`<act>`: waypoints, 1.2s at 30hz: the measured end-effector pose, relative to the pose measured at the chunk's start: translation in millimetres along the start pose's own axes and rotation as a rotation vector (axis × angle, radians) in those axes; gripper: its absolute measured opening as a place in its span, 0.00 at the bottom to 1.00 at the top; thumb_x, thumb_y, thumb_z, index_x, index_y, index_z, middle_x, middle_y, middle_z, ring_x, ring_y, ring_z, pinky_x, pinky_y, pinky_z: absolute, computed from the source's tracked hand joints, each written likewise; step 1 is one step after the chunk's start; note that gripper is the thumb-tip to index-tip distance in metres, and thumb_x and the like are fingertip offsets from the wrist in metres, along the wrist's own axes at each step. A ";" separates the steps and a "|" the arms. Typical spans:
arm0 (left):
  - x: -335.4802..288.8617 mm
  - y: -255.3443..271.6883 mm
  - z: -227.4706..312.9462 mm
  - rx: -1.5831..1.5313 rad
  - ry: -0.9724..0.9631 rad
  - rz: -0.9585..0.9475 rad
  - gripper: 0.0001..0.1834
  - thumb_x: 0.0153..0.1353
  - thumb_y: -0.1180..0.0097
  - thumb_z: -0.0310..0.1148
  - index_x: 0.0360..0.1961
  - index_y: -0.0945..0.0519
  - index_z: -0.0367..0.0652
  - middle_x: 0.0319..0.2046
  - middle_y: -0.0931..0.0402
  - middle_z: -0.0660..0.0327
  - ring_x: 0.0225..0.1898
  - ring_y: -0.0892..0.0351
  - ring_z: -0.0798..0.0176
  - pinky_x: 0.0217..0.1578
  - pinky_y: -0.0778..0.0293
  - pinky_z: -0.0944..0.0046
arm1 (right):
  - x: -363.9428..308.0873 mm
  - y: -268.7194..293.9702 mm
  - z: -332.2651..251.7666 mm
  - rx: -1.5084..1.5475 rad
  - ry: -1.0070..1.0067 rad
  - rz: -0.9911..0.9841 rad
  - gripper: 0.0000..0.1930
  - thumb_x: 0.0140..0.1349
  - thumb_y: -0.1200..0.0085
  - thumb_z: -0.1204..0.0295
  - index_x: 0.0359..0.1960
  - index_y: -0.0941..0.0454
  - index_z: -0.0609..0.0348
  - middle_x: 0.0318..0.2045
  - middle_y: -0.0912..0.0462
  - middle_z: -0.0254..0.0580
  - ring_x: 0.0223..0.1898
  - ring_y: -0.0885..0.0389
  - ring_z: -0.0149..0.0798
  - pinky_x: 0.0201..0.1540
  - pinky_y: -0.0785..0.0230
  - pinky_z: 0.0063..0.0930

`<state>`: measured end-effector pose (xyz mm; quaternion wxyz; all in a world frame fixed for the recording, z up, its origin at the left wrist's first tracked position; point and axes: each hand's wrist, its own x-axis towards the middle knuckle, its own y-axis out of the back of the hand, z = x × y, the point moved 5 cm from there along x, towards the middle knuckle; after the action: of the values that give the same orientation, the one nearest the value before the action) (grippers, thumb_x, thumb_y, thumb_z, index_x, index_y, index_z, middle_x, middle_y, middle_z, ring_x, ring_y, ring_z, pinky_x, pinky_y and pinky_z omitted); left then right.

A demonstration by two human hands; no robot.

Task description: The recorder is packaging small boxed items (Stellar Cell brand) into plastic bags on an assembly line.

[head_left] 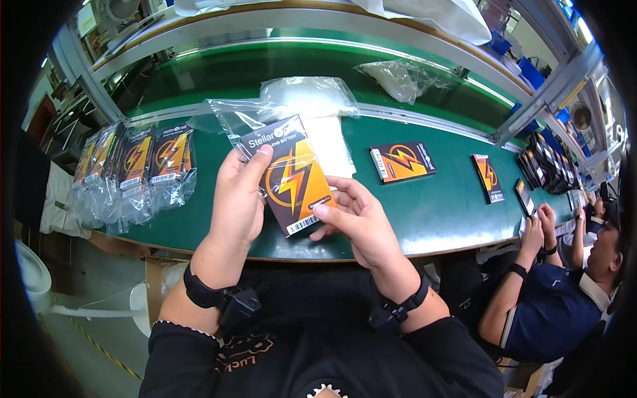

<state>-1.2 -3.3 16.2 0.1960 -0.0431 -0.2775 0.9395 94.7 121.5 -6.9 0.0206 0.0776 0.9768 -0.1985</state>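
Note:
I hold a flat black and orange battery box (pixel 292 176) with a lightning bolt on its front, tilted above the green table. A clear plastic bag (pixel 229 116) covers its upper part and sticks out past its top left. My left hand (pixel 242 192) grips the left side, thumb on the front. My right hand (pixel 358 219) pinches the lower right corner between thumb and fingers. Behind the box lie a stack of clear bags (pixel 308 93) and white sheets (pixel 338 149). Another battery box (pixel 403 162) lies flat to the right.
Bagged boxes (pixel 136 162) stand in a row at the left. Further right are a single box (pixel 488 179) and stacked boxes (pixel 547 162). A co-worker (pixel 551 292) handles a small box there. A crumpled clear bag (pixel 398 78) lies beyond the table's back rail.

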 end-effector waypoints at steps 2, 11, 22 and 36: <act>1.6 1.3 -4.2 -0.009 -0.022 0.004 0.11 0.64 0.52 0.29 0.45 0.29 0.36 0.42 0.24 0.58 0.44 0.24 0.67 0.47 0.29 0.66 | -1.6 3.5 4.3 0.091 -0.032 0.047 0.26 0.58 0.44 0.74 0.54 0.40 0.74 0.40 0.23 0.47 0.37 0.21 0.33 0.33 0.22 0.24; -5.4 -7.4 -1.7 0.016 -0.289 0.050 0.11 0.65 0.54 0.28 0.46 0.32 0.34 0.42 0.26 0.58 0.44 0.26 0.70 0.47 0.30 0.68 | -2.4 10.0 18.4 0.254 -0.128 0.145 0.12 0.58 0.43 0.70 0.38 0.27 0.67 0.32 0.20 0.43 0.32 0.20 0.31 0.34 0.23 0.24; -15.7 -13.9 -2.1 -0.012 -0.258 0.009 0.10 0.66 0.54 0.30 0.44 0.33 0.35 0.40 0.26 0.58 0.39 0.26 0.72 0.43 0.29 0.70 | -2.2 -13.6 28.6 0.229 -0.172 -0.150 0.21 0.66 0.56 0.58 0.45 0.30 0.69 0.36 0.20 0.50 0.34 0.18 0.40 0.37 0.24 0.28; -2.5 3.2 8.9 -0.024 -0.312 0.035 0.11 0.65 0.53 0.28 0.45 0.31 0.35 0.42 0.25 0.58 0.43 0.26 0.71 0.47 0.30 0.69 | -3.4 -4.1 33.3 0.054 -0.171 -0.135 0.11 0.62 0.47 0.69 0.36 0.23 0.67 0.32 0.17 0.48 0.33 0.18 0.33 0.33 0.27 0.20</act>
<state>-1.6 -11.2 22.0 0.1335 0.0959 -0.3150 0.9348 97.8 104.3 -35.7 0.0882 -0.0052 0.9688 -0.2316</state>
